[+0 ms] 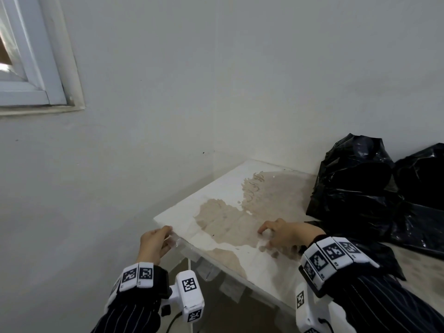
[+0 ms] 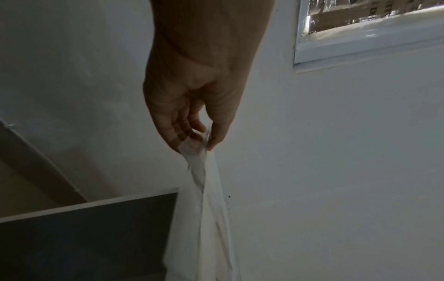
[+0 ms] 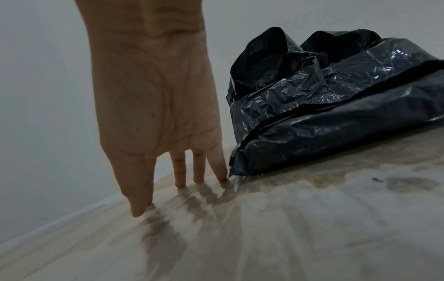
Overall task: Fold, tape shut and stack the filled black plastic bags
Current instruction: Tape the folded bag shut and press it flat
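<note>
Beside the right hand (image 1: 283, 233), fingers spread on the table (image 1: 230, 186), sit crumpled glossy black bags (image 1: 355, 183).

Both bare hands emerge from dark sleeves (image 1: 374, 301) with thin white pinstripes, each wrist ringed by a band of white blocks (image 1: 332, 257) bearing black square-patterned markers, with white marker-tagged camera housings (image 1: 191, 295) below.

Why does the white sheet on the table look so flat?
Spread flat: the white sheet covers the table, the left hand pinching its corner, right hand fingertips pressing it down.
</note>
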